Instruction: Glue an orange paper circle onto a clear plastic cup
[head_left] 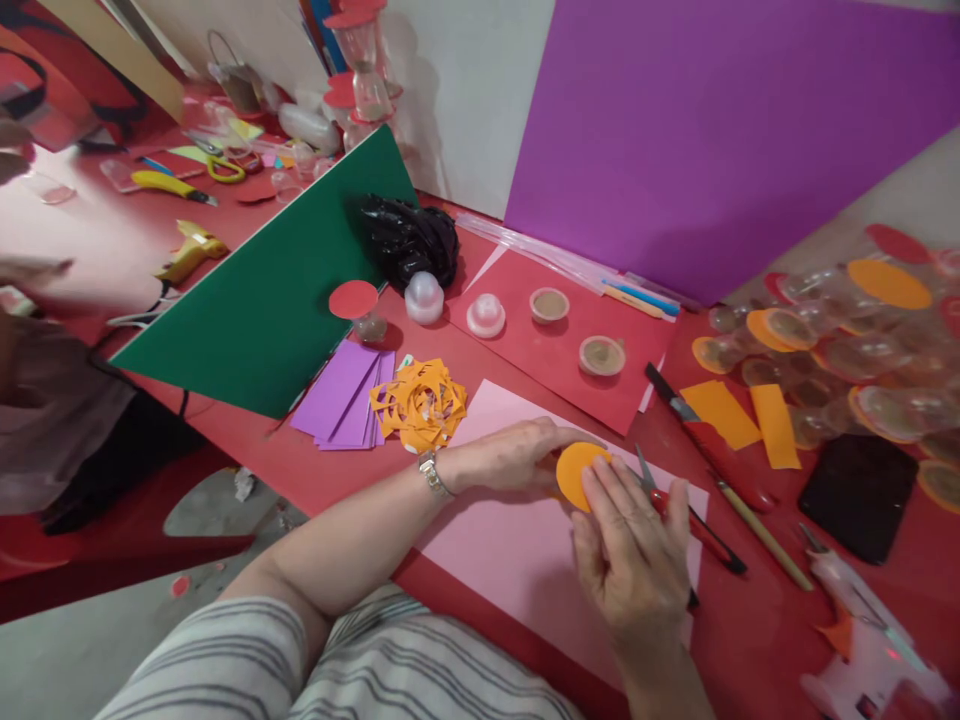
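Over the pink sheet [495, 540], an orange paper disc [577, 476] is between my two hands. My left hand [517, 455] reaches in from the left, its fingers closed around the disc's far and left edge. Whatever may be under the disc is hidden. My right hand [634, 540] lays its closed fingers over the disc's right part, with the thumb near the lower edge. Just beyond my right fingers lie red-handled scissors [660, 500], partly covered by the hand.
Orange paper scraps [420, 405] and purple cards [341, 400] lie left. Two sand-filled cups [602, 355] stand on red paper. A cutter [709, 445], a phone [859, 497], a glue gun [862, 600] and stacked plastic cups [862, 350] crowd the right. A green board [300, 290] leans left.
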